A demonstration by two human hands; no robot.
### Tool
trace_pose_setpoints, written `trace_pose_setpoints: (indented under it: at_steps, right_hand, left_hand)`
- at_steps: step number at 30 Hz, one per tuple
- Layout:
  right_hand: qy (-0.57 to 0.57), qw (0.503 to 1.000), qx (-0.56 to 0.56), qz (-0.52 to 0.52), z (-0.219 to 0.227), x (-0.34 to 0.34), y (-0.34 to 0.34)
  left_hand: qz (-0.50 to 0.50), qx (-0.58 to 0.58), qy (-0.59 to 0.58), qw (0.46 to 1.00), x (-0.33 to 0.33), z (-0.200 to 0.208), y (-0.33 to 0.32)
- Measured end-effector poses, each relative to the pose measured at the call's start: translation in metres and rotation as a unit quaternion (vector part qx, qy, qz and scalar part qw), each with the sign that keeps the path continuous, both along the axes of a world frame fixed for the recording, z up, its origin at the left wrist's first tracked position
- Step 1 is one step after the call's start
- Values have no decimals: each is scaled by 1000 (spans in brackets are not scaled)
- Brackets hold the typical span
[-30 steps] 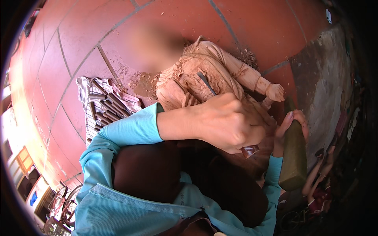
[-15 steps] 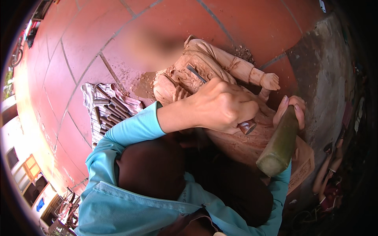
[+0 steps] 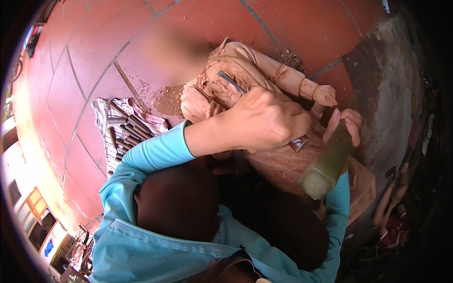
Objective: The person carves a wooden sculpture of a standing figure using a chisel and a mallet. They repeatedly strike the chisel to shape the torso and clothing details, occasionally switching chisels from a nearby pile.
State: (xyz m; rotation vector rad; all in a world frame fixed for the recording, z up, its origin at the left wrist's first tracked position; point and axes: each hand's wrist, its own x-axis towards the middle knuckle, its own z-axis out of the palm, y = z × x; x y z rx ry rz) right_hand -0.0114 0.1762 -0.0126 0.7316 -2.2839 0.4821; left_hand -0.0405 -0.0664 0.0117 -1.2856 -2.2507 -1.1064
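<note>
A carved reddish wooden figure [image 3: 283, 78], with robe folds, a sleeve and a fist, lies in front of me. My left hand [image 3: 273, 120] is closed around a chisel [image 3: 231, 81]. The flat metal blade points to the upper left, over the carved chest, and the handle's butt end sticks out at the lower right of my fist. Whether the cutting edge touches the wood I cannot tell. My right hand [image 3: 348, 125] grips a thick green cylindrical mallet [image 3: 325, 165] by its upper end. Its broad pale end hangs toward my knees, apart from the chisel butt.
Several dark-handled tools [image 3: 127, 129] lie on a striped cloth [image 3: 100, 113] at my left. Wood shavings [image 3: 291, 60] are scattered on the red tiled floor [image 3: 89, 52]. A grey concrete strip [image 3: 389, 89] runs along the right. Another person [image 3: 395, 224] is at the far right.
The mallet has swung slightly to the left and up, closer to the chisel's butt. The chisel has tipped a little in my left hand, its blade shifting left and up.
</note>
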Motion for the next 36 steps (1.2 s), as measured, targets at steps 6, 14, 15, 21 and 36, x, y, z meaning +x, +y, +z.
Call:
trace_pose_setpoints:
  at_steps: [6, 14, 15, 21, 36]
  right_hand:
    - [32, 999, -35, 23, -2, 0, 0]
    - [-19, 999, 15, -36, 11, 2, -8]
    - [-21, 997, 42, -63, 11, 3, -12]
    - [4, 999, 4, -38, 2, -1, -4]
    - [-12, 999, -1, -29, -6, -2, -4]
  left_hand:
    - [-71, -31, -46, 996, 6, 10, -3]
    - [-112, 85, -97, 985, -12, 16, -11]
    - [-101, 83, -99, 987, -11, 15, -11]
    - [-69, 71, -72, 992, -6, 10, -1]
    - [-58, 27, -67, 996, -4, 3, 1]
